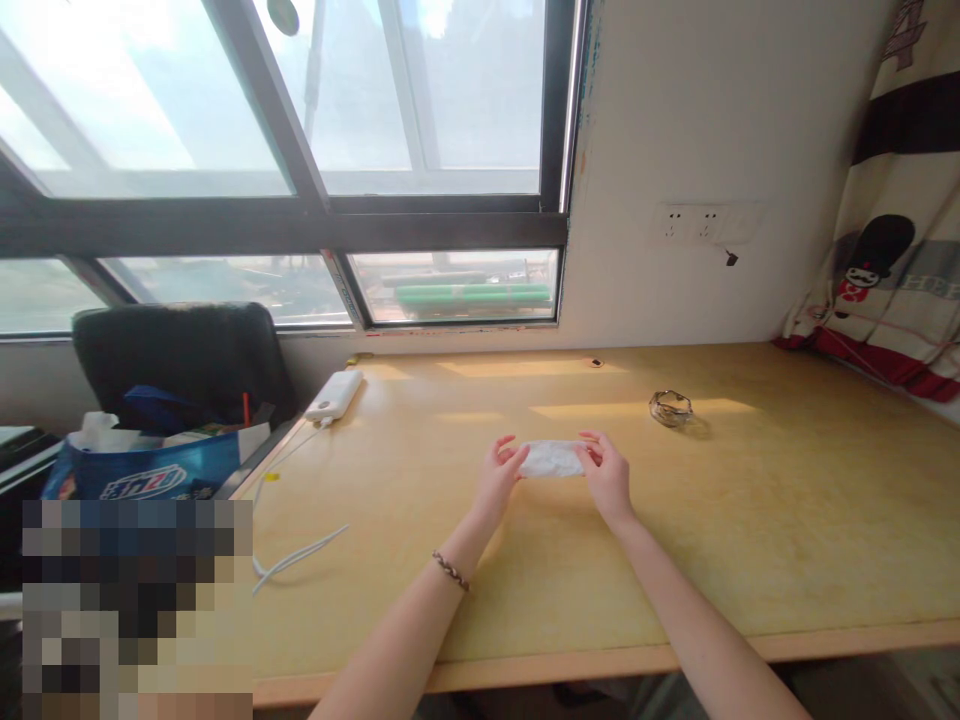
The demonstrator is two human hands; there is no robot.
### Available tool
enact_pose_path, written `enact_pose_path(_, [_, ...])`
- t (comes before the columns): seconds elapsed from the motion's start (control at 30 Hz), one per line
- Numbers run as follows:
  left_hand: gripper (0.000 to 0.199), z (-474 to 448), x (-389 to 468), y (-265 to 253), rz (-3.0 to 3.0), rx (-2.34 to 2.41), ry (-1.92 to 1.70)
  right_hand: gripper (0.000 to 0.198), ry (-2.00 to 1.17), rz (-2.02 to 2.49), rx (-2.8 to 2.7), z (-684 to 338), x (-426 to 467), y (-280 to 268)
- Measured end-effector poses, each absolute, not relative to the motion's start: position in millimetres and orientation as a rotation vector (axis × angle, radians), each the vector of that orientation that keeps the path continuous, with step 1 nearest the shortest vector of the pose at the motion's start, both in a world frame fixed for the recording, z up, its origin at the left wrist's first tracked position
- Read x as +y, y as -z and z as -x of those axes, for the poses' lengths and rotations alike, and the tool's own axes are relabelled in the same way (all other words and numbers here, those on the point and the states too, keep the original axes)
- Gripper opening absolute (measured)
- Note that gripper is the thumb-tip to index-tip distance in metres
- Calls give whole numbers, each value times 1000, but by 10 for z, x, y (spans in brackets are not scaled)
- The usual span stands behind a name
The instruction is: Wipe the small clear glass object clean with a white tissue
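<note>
A small white rectangular piece, soft-looking like a folded tissue or cloth, is held up level over the wooden table. My left hand pinches its left end between thumb and fingers. At the right end, my right hand grips it in the same way. Whether it is a tissue packet or a single folded sheet, I cannot tell. A braided bracelet circles my left wrist.
A glasses-like or bracelet-like metal item lies right of my hands. At the table's left edge are a white power bank and a white cable. A black chair and a blue bag stand left. A curtain hangs at right.
</note>
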State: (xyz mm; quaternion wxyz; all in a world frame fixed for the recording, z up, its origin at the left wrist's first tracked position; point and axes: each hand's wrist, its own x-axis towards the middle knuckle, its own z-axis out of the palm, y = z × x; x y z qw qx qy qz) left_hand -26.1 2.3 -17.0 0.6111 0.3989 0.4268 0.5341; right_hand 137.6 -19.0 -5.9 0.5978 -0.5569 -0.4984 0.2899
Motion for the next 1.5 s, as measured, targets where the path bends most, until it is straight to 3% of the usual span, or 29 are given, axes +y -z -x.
enact_pose_path(0.2, [58,207,-25,181,-947,905,-967,30,-703,1276,-1153,-1345,-199,63])
enact_pose_path(0.33, [49,226,8,182,-1015,905,-1003,30,-694,1275,-1093,-1379,-173,88])
enact_pose_path(0.53, [65,210,-2,125,-1052,929,-1089,39,-922,1235,-950,-1406,-103,177])
enact_pose_path(0.67, [64,188,-38,126,-1116,931,-1144,41,-1063,1210,-984,-1390,-78,258])
enact_pose_path(0.9, [53,219,-75,155,-1323,981,-1211,36,-727,1404,-988,-1802,-7,257])
enact_pose_path(1.13, [27,217,-80,210,-1697,1191,-1167,34,-336,1860,-939,-3251,-209,415])
enact_pose_path(1.27, [23,199,-124,245,-1990,1230,-1100,34,-212,2067,-1003,-3843,-351,531])
enact_pose_path(1.37, [22,192,-165,253,-2112,1237,-1055,36,-135,2165,-1140,-3926,-383,544])
enact_pose_path(1.5, [24,199,-184,251,-2222,1235,-992,44,230,2323,-1386,-3684,-349,532])
